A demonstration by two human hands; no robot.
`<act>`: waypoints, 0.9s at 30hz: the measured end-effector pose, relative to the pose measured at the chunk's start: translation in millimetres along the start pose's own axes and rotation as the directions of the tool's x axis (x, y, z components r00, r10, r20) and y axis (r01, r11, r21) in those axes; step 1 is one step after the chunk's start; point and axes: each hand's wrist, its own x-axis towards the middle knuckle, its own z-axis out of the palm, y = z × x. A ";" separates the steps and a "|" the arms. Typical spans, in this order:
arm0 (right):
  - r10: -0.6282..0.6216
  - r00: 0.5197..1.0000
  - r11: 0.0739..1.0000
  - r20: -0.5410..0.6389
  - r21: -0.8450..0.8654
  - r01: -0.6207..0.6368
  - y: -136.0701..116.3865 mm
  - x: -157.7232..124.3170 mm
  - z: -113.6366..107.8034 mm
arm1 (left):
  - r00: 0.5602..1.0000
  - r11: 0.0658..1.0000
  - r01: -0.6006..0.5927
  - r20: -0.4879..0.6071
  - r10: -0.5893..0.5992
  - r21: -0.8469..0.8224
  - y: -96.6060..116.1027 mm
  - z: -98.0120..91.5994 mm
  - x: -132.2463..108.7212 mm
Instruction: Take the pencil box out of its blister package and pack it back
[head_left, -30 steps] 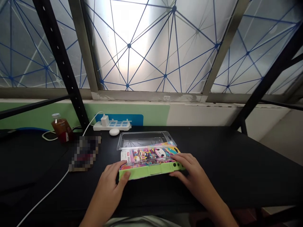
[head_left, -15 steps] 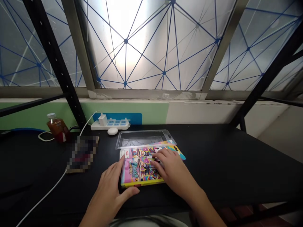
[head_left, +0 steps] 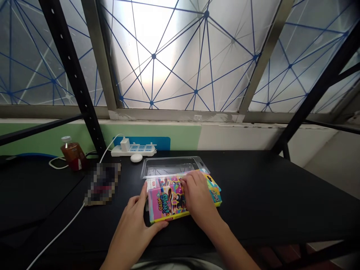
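Two hands [head_left: 135,222] [head_left: 200,197] touch one colourful box [head_left: 164,204].

Hands [head_left: 136,219] on colourful box [head_left: 161,204], black table [head_left: 281,198]

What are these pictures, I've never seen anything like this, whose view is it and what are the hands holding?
There's no machine here, just a person's two bare hands. Every picture comes from one camera worn on that person's head, looking forward and down.

The left hand is around the left end of a colourfully printed box, its thumb by the near edge. The right hand lies over the top; its palm side is hidden, so I can't say how firmly it grips.

On the black table, just behind the box, are a printed card and a clear plastic tray. Farther back are a white power strip and, to the left, a bottle. The pixelated object can't be made out.
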 end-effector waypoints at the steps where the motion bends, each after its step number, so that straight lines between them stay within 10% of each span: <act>1: -0.031 0.999 0.999 -0.040 0.013 0.032 1.2 -7.9 -7.5 | 1.000 1.000 0.007 0.002 -0.007 0.001 -0.6 0.1 -0.6; 5: -0.116 0.978 0.987 -0.174 0.090 0.133 18.4 -60.6 -36.7 | 0.997 0.998 -0.061 0.040 0.061 0.012 -0.9 -3.7 -3.0; 10: 0.000 0.998 0.959 -0.056 0.283 0.016 47.8 -104.9 -49.7 | 0.993 0.996 -0.083 0.086 0.080 0.031 -0.8 -8.5 -5.4; 15: 0.176 0.971 0.883 0.163 0.411 -0.229 64.7 -96.5 -50.5 | 0.992 0.993 -0.114 0.063 0.111 0.033 -5.2 -4.8 -6.7; 20: 0.483 0.842 0.713 0.241 0.449 -0.538 65.0 -87.7 -46.3 | 0.995 0.994 -0.100 0.020 0.100 0.040 -7.4 -2.0 -6.2; 27: 0.580 0.793 0.735 0.187 0.300 -0.609 55.4 -87.1 -32.4 | 0.995 0.995 -0.097 -0.007 0.097 0.033 -4.3 -1.2 -4.0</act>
